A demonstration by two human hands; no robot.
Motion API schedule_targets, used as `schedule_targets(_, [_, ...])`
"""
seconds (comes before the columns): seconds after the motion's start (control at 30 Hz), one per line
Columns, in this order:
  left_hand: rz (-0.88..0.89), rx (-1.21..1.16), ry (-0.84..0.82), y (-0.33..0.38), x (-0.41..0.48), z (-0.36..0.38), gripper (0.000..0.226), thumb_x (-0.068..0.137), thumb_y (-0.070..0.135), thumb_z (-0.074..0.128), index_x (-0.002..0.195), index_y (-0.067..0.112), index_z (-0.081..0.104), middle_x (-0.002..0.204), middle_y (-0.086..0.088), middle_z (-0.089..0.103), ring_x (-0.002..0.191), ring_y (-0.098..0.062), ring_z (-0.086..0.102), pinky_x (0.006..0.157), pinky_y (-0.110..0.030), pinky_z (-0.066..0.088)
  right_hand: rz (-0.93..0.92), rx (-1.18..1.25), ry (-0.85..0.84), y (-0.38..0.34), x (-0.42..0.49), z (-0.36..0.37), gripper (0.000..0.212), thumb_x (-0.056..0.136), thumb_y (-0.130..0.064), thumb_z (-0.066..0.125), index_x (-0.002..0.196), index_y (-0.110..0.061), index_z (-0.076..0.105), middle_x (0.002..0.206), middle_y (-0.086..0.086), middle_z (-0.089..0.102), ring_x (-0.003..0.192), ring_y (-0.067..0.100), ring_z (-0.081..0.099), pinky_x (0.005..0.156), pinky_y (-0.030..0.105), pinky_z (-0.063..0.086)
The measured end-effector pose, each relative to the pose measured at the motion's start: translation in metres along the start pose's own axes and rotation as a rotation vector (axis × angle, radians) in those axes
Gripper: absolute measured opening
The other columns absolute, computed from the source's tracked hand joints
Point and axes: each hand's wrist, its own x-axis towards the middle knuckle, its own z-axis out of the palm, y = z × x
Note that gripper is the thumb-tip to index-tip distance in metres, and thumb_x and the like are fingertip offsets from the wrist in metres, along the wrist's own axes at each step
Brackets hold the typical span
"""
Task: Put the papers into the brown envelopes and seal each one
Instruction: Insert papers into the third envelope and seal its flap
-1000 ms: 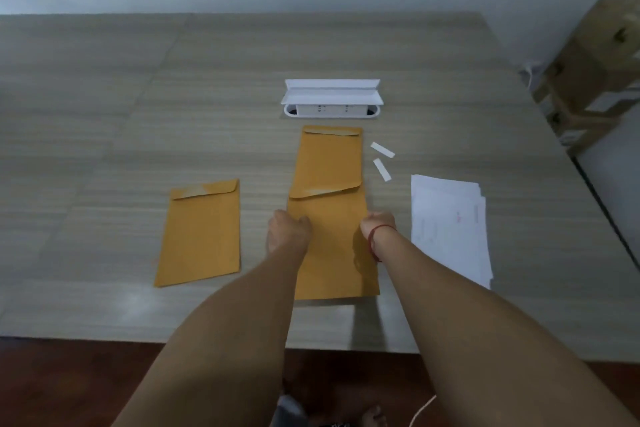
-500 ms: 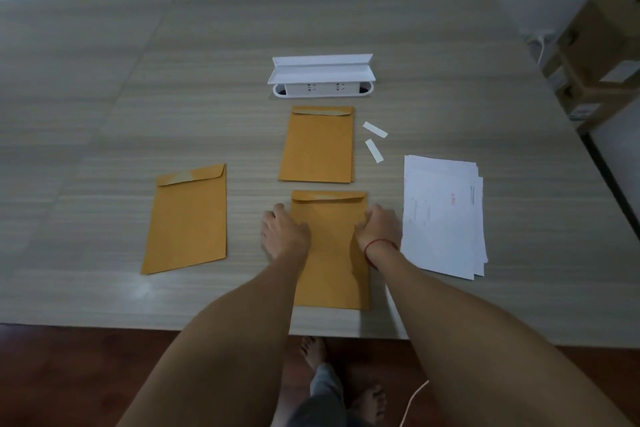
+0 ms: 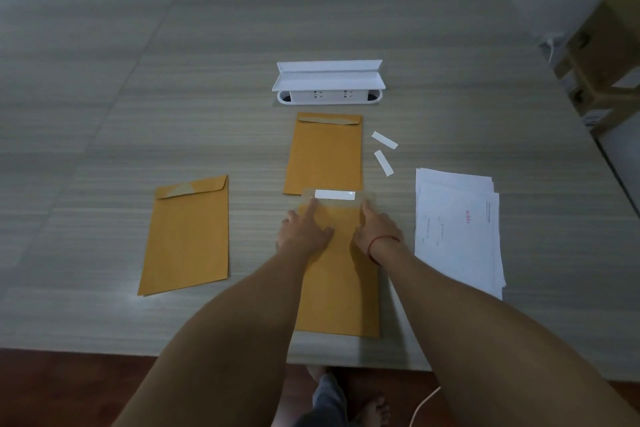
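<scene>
The near envelope (image 3: 341,288) lies lengthwise before the person, flap open at its far end, where left hand (image 3: 304,230) and right hand (image 3: 375,230) press with straight forefingers, the white strip (image 3: 334,194) crosswise between them and nearest the left fingertip.

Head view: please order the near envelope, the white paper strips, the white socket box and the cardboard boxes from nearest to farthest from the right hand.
1. near envelope: under the right hand, which touches it.
2. white paper strips: just beyond the fingertips, slightly to the right.
3. white socket box: farther back, in the centre.
4. cardboard boxes: far right, at the edge of the view.
</scene>
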Motion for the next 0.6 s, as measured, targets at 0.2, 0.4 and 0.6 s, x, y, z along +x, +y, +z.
schedule_targets(0.2, [-0.029, 0.001, -0.044, 0.005, 0.001, -0.008, 0.078, 0.088, 0.051, 0.054, 0.150, 0.038, 0.007, 0.148, -0.018, 0.028, 0.134, -0.038, 0.034, 0.103, -0.051, 0.039, -0.011, -0.008, -0.030, 0.000, 0.001, -0.008, 0.064, 0.096, -0.019, 0.040, 0.151, -0.032, 0.012, 0.131, 0.011, 0.051, 0.120, 0.031, 0.050, 0.102, 0.042, 0.043])
schedule_targets(0.4, [0.038, -0.009, 0.097, 0.032, -0.015, -0.004, 0.052, 0.089, 0.034, 0.056, 0.135, 0.018, 0.041, 0.134, -0.011, 0.045, 0.125, -0.030, 0.044, 0.098, -0.046, 0.046, -0.032, 0.130, 0.128, 0.031, -0.012, -0.030, 0.035, 0.093, -0.009, 0.037, 0.122, -0.021, 0.051, 0.113, 0.011, 0.060, 0.096, 0.030, 0.057, 0.087, 0.037, 0.047])
schedule_targets(0.6, [0.161, -0.115, 0.075, 0.094, -0.031, 0.014, 0.033, 0.088, 0.023, 0.058, 0.116, 0.007, 0.059, 0.120, -0.010, 0.054, 0.113, -0.029, 0.055, 0.090, -0.039, 0.050, 0.211, 0.315, 0.265, 0.095, -0.026, -0.061, 0.036, 0.099, -0.023, 0.041, 0.132, -0.014, 0.052, 0.135, 0.011, 0.051, 0.122, 0.031, 0.051, 0.104, 0.038, 0.034])
